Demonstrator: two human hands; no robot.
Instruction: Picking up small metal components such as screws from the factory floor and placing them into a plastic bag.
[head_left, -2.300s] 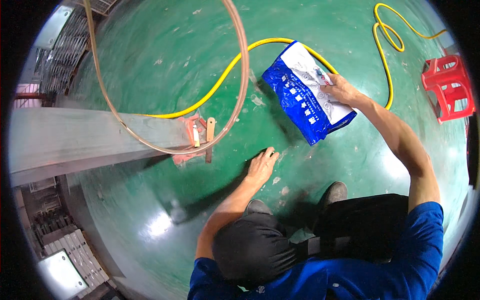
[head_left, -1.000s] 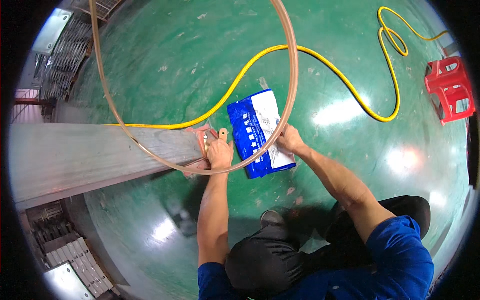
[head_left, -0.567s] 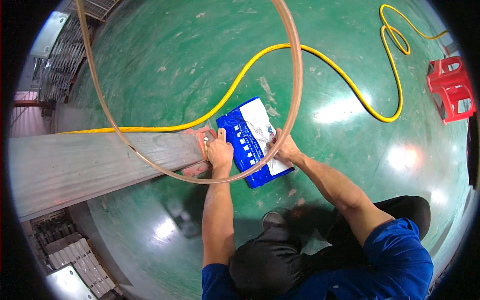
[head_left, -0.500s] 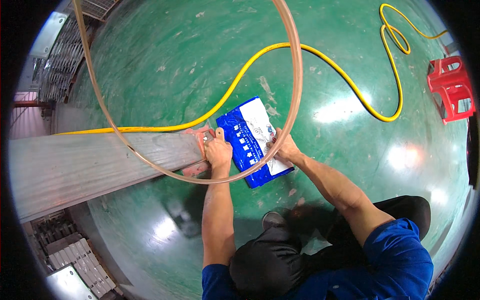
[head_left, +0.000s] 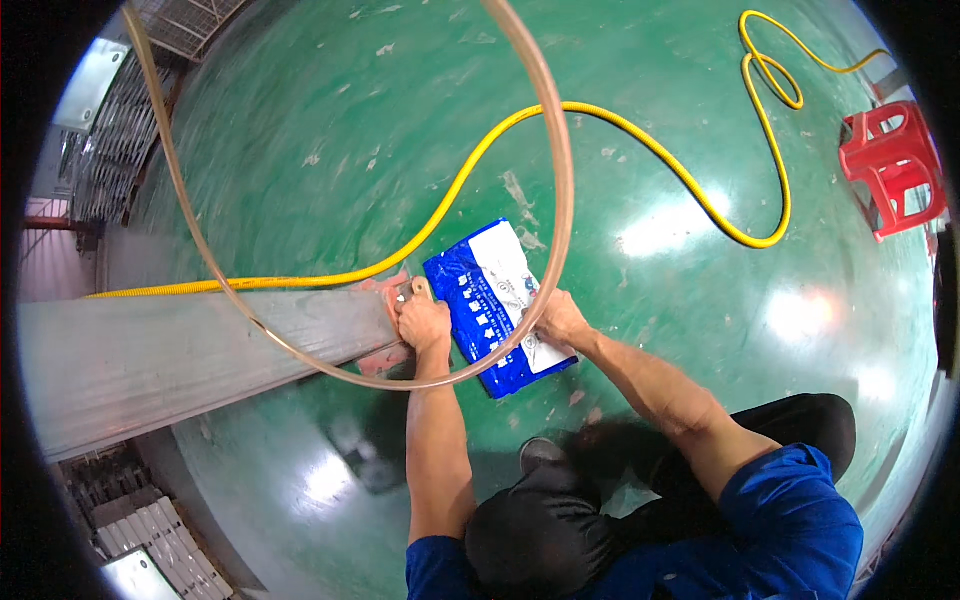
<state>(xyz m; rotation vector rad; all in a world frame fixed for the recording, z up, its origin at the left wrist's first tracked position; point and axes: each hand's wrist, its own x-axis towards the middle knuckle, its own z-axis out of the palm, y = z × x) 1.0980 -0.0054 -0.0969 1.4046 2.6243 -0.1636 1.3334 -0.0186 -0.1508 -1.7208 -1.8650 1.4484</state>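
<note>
My left hand (head_left: 425, 320) is closed around the flat tan handle (head_left: 421, 288) of what looks like a putty knife; the handle's end has a hole and most of the tool is hidden. It is right beside the pinkish end piece (head_left: 382, 362) of a long grey beam (head_left: 210, 345). My right hand (head_left: 562, 318) has its fingers curled at the right edge of a blue and white plastic bag (head_left: 468, 290). That bag lies flat on the green floor between my hands. A translucent hose (head_left: 563, 190) loops in front, partly covering the bag and the right fingertips.
A yellow hose (head_left: 455, 190) snakes over the floor from behind the beam to the far right. Red plastic stools (head_left: 893, 165) stand at the right. Stacked metal parts (head_left: 105, 150) are at the far left, with more pale stacked pieces (head_left: 165, 540) at the lower left.
The whole view has shifted, so floor things appear lower and slightly left. The translucent hose loop has swung left. Both hands keep nearly the same places at the beam end and the bag.
</note>
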